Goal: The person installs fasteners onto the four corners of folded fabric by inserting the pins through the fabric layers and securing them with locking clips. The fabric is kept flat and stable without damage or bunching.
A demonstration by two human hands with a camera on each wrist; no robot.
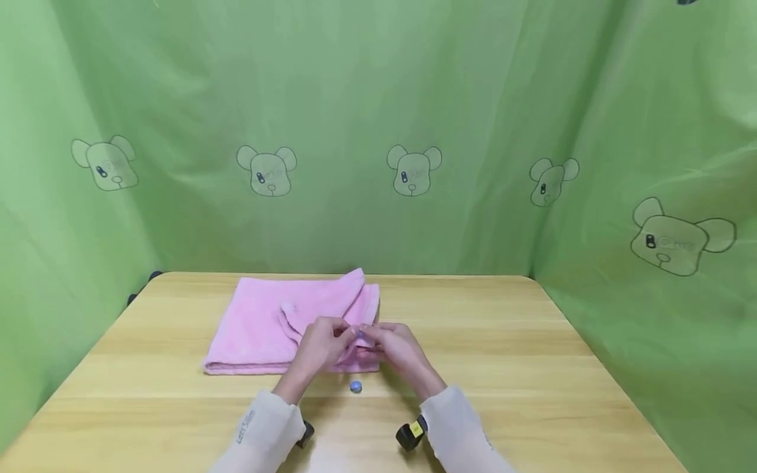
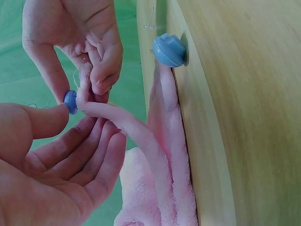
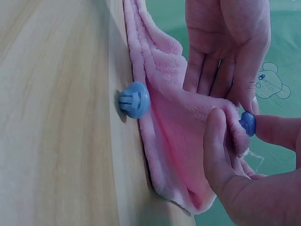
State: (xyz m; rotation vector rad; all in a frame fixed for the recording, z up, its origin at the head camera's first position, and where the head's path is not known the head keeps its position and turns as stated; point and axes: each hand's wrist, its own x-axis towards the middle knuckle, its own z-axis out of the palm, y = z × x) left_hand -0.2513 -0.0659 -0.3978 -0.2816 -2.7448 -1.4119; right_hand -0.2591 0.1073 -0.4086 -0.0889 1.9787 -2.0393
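A folded pink plush cloth [image 1: 254,322] lies on the table, its near right corner raised between both hands. A small blue plastic mushroom-shaped clip [image 3: 248,124] sits against the lifted edge. My right hand [image 1: 402,348] pinches this clip and the cloth, thumb on the clip's cap and a finger on the cloth's other side. My left hand [image 1: 322,341] has its thumb tip at the same cap, while its other fingers curve behind the cloth edge. A second blue clip [image 1: 355,387], rounded with slots in its side, stands on the table just in front of the hands.
The light wooden table [image 1: 532,368] reaches out on both sides of the forearms. Green curtains [image 1: 378,217] with bear-face prints surround it at the back and sides. Black wrist devices [image 1: 409,436] hang beneath the cuffs, near the tabletop.
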